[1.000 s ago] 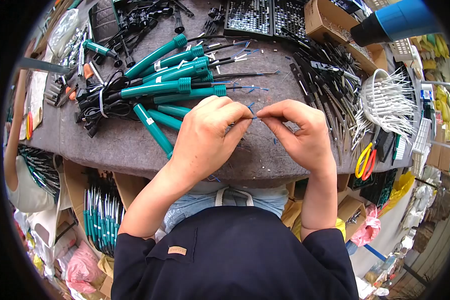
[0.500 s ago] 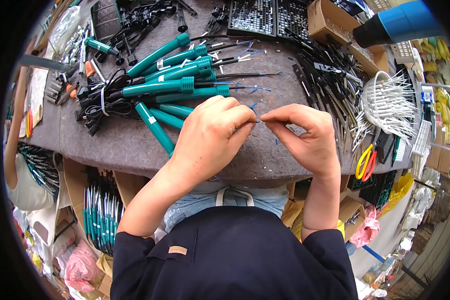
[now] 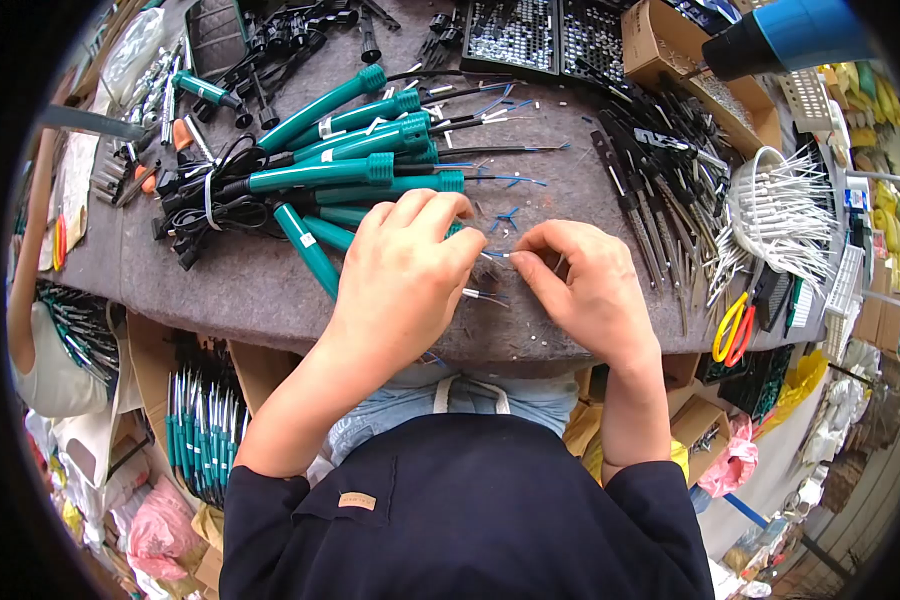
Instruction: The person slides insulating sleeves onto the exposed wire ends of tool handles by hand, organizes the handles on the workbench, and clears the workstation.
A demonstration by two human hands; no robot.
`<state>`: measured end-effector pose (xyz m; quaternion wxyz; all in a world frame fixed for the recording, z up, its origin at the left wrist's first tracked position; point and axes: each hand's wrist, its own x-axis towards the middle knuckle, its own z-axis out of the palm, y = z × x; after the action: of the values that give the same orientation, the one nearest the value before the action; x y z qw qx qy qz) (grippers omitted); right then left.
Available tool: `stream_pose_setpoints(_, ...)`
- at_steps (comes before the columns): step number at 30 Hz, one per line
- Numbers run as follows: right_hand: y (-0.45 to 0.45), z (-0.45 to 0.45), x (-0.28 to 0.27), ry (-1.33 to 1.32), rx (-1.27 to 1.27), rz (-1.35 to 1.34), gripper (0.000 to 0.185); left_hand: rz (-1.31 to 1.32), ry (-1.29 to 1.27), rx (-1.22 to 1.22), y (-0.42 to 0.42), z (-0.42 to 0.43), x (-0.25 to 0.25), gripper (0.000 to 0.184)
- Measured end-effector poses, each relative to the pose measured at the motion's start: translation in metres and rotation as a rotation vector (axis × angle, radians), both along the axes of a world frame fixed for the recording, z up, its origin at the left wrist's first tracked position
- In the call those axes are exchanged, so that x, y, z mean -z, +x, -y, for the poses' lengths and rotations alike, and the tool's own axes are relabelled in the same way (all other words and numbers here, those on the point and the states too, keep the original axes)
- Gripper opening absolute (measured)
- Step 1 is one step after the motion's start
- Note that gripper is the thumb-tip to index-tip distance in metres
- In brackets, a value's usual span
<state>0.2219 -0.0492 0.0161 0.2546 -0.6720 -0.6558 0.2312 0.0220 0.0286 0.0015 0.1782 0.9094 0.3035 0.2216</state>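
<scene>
Handles (image 3: pixel 321 173): glossy green plastic, smooth barrels, ribbed collars. Table covering (image 3: pixel 250 285): grey cloth, matt, fibrous. Shirt (image 3: pixel 490 500): dark cloth, matt. Open box (image 3: pixel 653 45): brown cardboard, matt. Thin rods (image 3: pixel 642 235): metallic look, dull. Bag (image 3: pixel 167 530): pink plastic film, crinkled. Scissor grips (image 3: pixel 740 335): smooth plastic, yellow and red.

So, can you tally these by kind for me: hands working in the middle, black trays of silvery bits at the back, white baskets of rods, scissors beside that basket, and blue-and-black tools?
Hands: 2 (left hand, right hand)
Trays: 2 (left tray, right tray)
Basket: 1
Scissors: 1
Tool: 1
Total: 7
</scene>
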Motion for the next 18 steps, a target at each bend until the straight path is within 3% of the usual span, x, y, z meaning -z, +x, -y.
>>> stream_pose_setpoints(9, -0.033, 0.000, 0.016, 0.201, 0.065, 0.016, 0.012, 0.122, -0.145, 0.001, -0.002, 0.003, 0.005, 0.018)
stream_pose_setpoints(12, -0.039, 0.004, 0.017, 0.182, 0.063, 0.056, 0.014, -0.018, -0.302, 0.067, -0.013, 0.000, -0.007, 0.023)
stream_pose_setpoints(15, -0.036, 0.006, 0.013, 0.146, 0.006, 0.035, 0.015, 0.024, -0.350, 0.150, -0.018, -0.015, -0.029, 0.030)
stream_pose_setpoints(16, -0.032, 0.006, 0.011, 0.133, -0.023, 0.023, 0.015, -0.013, -0.325, 0.089, -0.015, -0.022, -0.034, 0.032)
stream_pose_setpoints(18, -0.021, 0.002, 0.001, 0.146, 0.064, -0.043, 0.016, -0.019, -0.035, -0.023, -0.004, -0.035, -0.028, 0.015)
